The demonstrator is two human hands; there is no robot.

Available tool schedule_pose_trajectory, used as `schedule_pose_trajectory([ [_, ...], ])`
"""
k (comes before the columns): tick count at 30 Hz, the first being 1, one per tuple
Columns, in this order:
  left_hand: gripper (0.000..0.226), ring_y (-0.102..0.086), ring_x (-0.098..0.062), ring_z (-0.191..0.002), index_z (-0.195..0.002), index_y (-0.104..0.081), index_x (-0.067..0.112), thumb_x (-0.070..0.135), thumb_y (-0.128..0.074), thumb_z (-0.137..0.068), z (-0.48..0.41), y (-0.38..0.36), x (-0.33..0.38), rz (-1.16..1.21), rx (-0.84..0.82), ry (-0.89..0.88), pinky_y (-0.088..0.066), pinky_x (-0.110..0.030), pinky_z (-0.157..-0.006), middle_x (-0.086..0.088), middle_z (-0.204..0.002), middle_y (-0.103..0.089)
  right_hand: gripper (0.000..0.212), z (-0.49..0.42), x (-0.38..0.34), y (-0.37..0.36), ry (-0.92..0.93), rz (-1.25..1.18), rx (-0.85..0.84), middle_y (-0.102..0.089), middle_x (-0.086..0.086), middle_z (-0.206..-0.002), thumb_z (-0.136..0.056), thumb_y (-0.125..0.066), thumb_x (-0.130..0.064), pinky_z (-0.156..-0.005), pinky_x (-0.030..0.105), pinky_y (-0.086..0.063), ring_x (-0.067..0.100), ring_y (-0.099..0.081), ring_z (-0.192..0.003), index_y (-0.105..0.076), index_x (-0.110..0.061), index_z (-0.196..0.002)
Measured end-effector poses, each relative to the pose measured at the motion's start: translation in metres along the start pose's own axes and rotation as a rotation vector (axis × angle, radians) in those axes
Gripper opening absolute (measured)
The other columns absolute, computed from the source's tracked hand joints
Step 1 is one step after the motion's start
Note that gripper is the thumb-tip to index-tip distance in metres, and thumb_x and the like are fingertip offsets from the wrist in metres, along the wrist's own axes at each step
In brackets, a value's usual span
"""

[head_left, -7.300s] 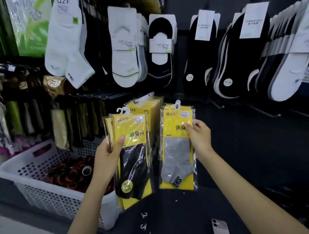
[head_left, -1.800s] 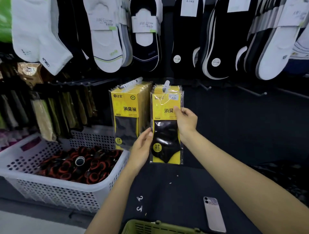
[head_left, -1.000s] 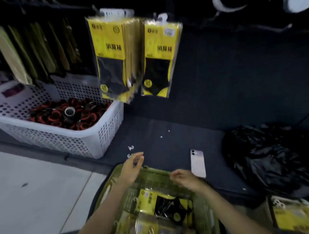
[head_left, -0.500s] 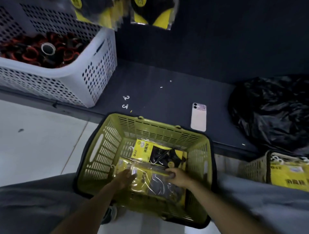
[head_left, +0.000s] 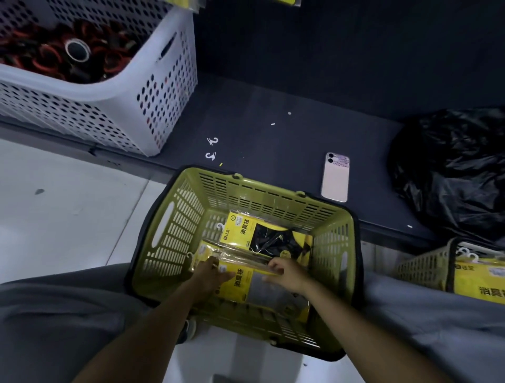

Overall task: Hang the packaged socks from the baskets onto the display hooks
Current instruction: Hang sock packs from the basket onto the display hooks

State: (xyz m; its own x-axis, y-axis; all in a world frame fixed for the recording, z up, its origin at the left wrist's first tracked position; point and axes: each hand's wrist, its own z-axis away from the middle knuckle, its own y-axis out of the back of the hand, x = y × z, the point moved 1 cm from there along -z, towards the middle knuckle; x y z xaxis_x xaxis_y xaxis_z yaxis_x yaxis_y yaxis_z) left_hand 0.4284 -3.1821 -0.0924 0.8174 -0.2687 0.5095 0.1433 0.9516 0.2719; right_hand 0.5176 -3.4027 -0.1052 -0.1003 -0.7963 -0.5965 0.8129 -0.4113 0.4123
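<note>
A green basket [head_left: 180, 224] sits between my knees and holds several yellow sock packs. Both hands are down inside it on the top grey-sock pack [head_left: 262, 287]. My left hand [head_left: 211, 276] grips its left, header end. My right hand [head_left: 287, 273] pinches its upper edge with curled fingers. A black-sock pack [head_left: 262, 235] lies flat behind them in the basket. The hanging packs on the hooks show only as yellow slivers [head_left: 181, 3] at the top edge.
A white perforated basket [head_left: 131, 90] of red and black rings stands at upper left on the dark shelf. A phone [head_left: 335, 177], two loose white hooks [head_left: 211, 149] and a black plastic bag [head_left: 451, 175] lie there too. A second basket of yellow packs [head_left: 426, 268] sits at right.
I have looked down from the hooks to the green basket. Both hands let go of the hung pack, dropped into the basket and closed on the top pack there.
</note>
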Motion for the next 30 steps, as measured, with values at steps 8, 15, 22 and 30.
schedule_pose_trajectory([
  [8,0.064,-0.056,-0.024,-0.111,-0.130,-0.048,0.007,0.040,-0.072,-0.080,0.014,0.034,0.067,0.028,0.099,-0.074,-0.046,-0.028,-0.086,-0.012,-0.129,-0.055,0.022,0.020,-0.047,0.051,0.088,-0.283,0.085,-0.065,0.003,-0.094,-0.080,-0.077,-0.020,-0.071,0.015,-0.044,0.013,-0.060,-0.090,-0.065,-0.011,-0.096],
  [15,0.042,-0.067,-0.016,-0.087,-0.106,-0.063,0.007,0.027,-0.081,-0.073,0.091,0.117,0.188,0.257,0.201,-0.518,-0.053,-0.038,-0.084,-0.003,-0.097,-0.071,0.013,0.072,-0.142,0.135,0.317,-0.513,0.233,-0.069,-0.002,-0.086,-0.083,-0.073,-0.023,-0.060,0.010,-0.043,0.003,-0.059,-0.073,-0.067,-0.016,-0.093],
  [22,0.053,-0.070,-0.017,-0.096,-0.108,-0.063,0.022,0.044,-0.076,-0.062,0.184,0.160,0.266,0.474,0.063,-0.884,-0.055,-0.021,-0.072,0.001,-0.101,-0.074,0.026,0.131,-0.234,0.193,0.593,-0.863,0.409,-0.075,0.006,-0.090,-0.078,-0.072,-0.030,-0.067,0.022,-0.056,0.014,-0.070,-0.076,-0.067,-0.011,-0.095],
  [30,0.021,-0.069,-0.011,-0.097,-0.109,-0.066,0.022,0.027,-0.055,-0.093,0.227,0.171,0.311,0.540,0.143,-1.146,-0.053,-0.017,-0.071,0.005,-0.107,-0.072,0.023,0.154,-0.319,0.213,0.761,-0.963,0.502,-0.073,0.006,-0.096,-0.084,-0.070,-0.025,-0.067,0.023,-0.056,0.014,-0.071,-0.081,-0.064,-0.011,-0.101],
])
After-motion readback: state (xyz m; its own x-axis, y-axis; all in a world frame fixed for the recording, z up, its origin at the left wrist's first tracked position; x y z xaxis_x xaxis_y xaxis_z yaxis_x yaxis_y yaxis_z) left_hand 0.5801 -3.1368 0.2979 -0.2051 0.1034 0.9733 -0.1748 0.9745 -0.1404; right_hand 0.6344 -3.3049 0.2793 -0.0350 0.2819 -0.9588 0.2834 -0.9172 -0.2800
